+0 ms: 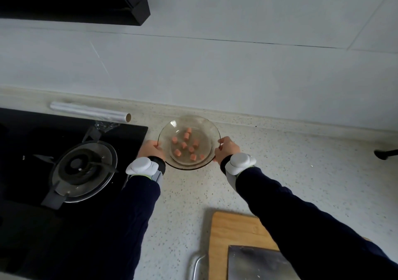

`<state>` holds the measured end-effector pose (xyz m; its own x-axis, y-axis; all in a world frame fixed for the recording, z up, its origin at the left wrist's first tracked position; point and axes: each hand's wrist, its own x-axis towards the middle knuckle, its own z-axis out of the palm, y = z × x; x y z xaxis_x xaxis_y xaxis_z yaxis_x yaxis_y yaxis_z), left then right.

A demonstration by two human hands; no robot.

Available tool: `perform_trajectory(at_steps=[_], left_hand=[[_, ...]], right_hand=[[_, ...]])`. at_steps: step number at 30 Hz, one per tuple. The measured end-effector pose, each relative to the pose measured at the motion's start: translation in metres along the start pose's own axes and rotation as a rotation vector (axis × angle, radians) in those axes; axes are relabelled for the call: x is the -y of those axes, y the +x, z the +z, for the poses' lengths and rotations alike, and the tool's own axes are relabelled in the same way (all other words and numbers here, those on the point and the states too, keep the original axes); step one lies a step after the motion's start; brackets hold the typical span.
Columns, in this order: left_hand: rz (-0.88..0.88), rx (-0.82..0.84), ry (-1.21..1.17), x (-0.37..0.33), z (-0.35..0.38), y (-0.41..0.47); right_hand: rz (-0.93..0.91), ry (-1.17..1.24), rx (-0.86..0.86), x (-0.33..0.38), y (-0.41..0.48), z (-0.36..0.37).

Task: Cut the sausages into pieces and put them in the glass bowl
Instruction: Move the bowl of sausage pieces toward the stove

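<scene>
A clear glass bowl sits on the speckled counter near the back wall, with several pink sausage pieces scattered inside it. My left hand grips the bowl's left rim and my right hand grips its right rim. Both wrists wear white devices over dark sleeves. Close to me lies a wooden cutting board with a broad steel cleaver blade resting on it, partly hidden by my right forearm.
A black gas hob with a round burner fills the left side. A roll of cling film lies behind it. A metal handle curves beside the board. A dark object pokes in at the right edge.
</scene>
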<state>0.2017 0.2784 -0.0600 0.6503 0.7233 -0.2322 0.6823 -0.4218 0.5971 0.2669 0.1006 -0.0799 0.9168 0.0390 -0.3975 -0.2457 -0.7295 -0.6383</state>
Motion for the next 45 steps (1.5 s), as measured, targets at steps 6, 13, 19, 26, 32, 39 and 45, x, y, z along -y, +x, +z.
perform_trajectory(at_steps=[6, 13, 19, 26, 32, 39, 45], left_hand=[[-0.012, -0.035, 0.015, -0.002, 0.002, 0.014], [0.0, -0.04, 0.047, -0.002, 0.0, 0.019], [-0.003, -0.024, 0.092, -0.004, -0.001, 0.018], [-0.069, 0.035, 0.237, -0.016, -0.005, 0.008], [-0.127, -0.027, 0.249, -0.027, -0.003, -0.016], [0.073, -0.08, 0.245, -0.025, 0.007, -0.049], [0.117, -0.011, 0.122, -0.015, 0.012, -0.099]], right_hand=[[0.005, 0.003, 0.001, 0.008, 0.009, 0.006], [0.006, 0.021, 0.018, 0.011, 0.013, 0.008], [0.005, 0.016, 0.066, 0.012, 0.011, 0.003], [0.011, -0.108, -0.005, 0.011, -0.002, -0.008], [-0.06, -0.1, -0.011, 0.0, -0.018, -0.032], [-0.109, -0.043, -0.075, -0.035, -0.055, -0.074], [-0.129, -0.049, -0.125, -0.081, -0.093, -0.109]])
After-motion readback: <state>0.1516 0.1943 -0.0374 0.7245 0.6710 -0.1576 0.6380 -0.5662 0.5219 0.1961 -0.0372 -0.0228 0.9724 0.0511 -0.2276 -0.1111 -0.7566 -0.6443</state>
